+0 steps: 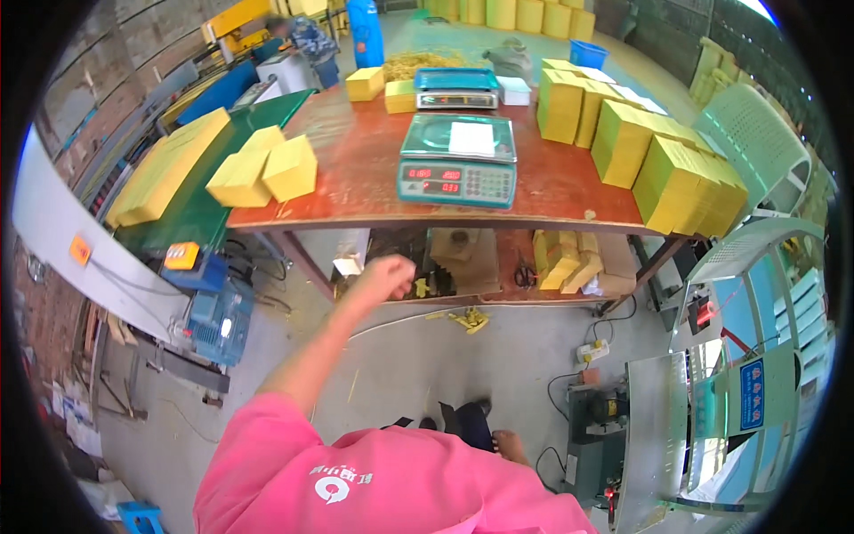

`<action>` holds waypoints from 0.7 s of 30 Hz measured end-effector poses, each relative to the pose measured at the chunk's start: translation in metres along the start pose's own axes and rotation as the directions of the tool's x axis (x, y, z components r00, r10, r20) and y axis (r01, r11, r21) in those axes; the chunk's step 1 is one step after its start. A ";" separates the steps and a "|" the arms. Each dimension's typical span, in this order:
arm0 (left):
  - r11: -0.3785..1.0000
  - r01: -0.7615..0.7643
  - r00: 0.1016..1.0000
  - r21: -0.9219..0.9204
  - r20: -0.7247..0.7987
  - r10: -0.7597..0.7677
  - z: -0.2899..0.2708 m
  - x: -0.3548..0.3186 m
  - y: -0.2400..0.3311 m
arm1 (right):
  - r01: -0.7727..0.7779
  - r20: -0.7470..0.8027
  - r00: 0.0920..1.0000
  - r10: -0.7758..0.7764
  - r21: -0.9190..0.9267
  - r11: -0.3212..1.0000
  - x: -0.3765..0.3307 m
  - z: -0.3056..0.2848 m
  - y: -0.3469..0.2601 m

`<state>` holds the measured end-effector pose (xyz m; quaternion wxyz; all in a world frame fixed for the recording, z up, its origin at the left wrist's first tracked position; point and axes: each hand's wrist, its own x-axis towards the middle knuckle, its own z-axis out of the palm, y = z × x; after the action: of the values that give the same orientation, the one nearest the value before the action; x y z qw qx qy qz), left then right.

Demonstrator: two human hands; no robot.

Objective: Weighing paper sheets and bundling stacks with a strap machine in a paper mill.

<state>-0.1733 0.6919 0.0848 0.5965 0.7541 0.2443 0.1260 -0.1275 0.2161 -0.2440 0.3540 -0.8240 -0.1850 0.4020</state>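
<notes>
My left hand point(388, 278) is raised in front of the red table's near edge, its fingers curled with nothing seen in them. Down beside my leg hangs my right hand point(510, 446); its fingers show too little to read. Beyond my left hand, a green digital weighing scale point(456, 182) with a lit red display stands at the table's front edge. A white sheet or thin white block point(471, 139) lies on its pan. Behind it is a second scale point(456, 89) with a blue pan. Two yellow paper stacks point(290, 167) sit at the table's left corner.
Rows of yellow paper stacks point(663, 169) fill the right of the red table point(356, 178). At left runs a green conveyor belt point(200, 191) bearing a long yellow stack point(169, 169), near a blue motor point(221, 322). Cables and a power strip point(593, 351) lie on the floor. Another person point(311, 44) works far left.
</notes>
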 end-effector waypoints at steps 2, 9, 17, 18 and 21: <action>0.992 -0.116 0.993 0.044 -0.011 0.117 0.007 0.072 0.058 | -0.224 -0.017 0.964 0.264 0.475 0.851 0.040 -0.040 -0.061; 0.908 -0.168 0.934 0.383 -0.234 0.272 0.026 0.297 0.132 | 0.209 -0.062 0.974 -0.219 0.625 0.752 0.180 -0.219 -0.334; 0.879 0.047 0.928 0.475 -0.345 0.137 0.022 0.401 0.103 | 0.430 0.042 0.857 -0.513 0.491 0.758 0.286 -0.295 -0.552; 0.888 0.048 0.934 0.458 -0.336 0.123 0.020 0.403 0.101 | 0.440 0.044 0.847 -0.529 0.499 0.747 0.297 -0.296 -0.563; 0.966 0.108 0.963 0.237 -0.266 -0.043 0.014 0.403 0.101 | 0.375 0.111 0.882 -0.458 0.425 0.824 0.321 -0.299 -0.585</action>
<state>0.1973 0.8719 0.1375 0.4645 0.7901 0.3627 0.1687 0.2928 0.6737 0.1410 0.5695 -0.6288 -0.3130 0.4269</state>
